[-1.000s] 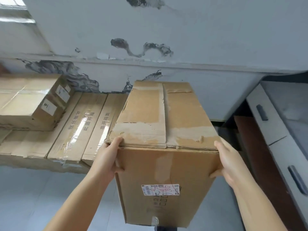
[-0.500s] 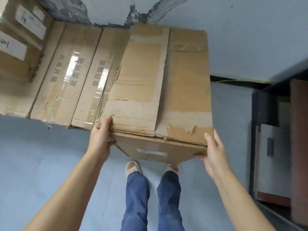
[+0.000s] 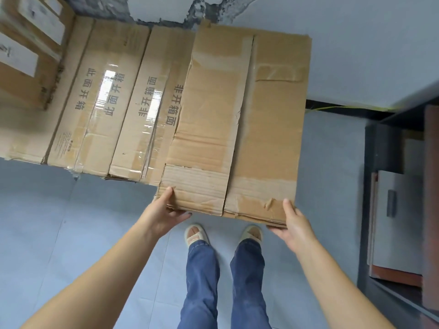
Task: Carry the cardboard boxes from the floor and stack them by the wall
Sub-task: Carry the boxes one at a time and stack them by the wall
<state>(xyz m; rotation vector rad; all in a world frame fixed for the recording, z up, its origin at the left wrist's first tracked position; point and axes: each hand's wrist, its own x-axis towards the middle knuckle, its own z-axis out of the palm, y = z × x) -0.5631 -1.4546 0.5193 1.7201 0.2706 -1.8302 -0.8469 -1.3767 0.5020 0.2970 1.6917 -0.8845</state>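
Note:
I look down on a worn cardboard box [image 3: 240, 129] with torn tape along its top seam. My left hand [image 3: 164, 213] grips its near left corner, thumb on top and fingers underneath. My right hand [image 3: 294, 222] grips its near right corner the same way. The box sits against the right side of a row of taped boxes [image 3: 104, 98] with printed characters, which line the stained wall [image 3: 356, 43]. I cannot tell whether the held box rests on the floor. A further labelled box [image 3: 26, 55] lies on top of the row at the far left.
My legs in blue jeans [image 3: 223, 281] and light sandals stand just behind the box on a grey tiled floor [image 3: 71, 233]. A dark cabinet [image 3: 403, 210] with a white panel and handle stands close at the right, leaving a narrow floor strip beside the box.
The box has gone down and forward toward the wall, next to the row of boxes. My view has tilted further down. Both hands keep their hold on the near corners.

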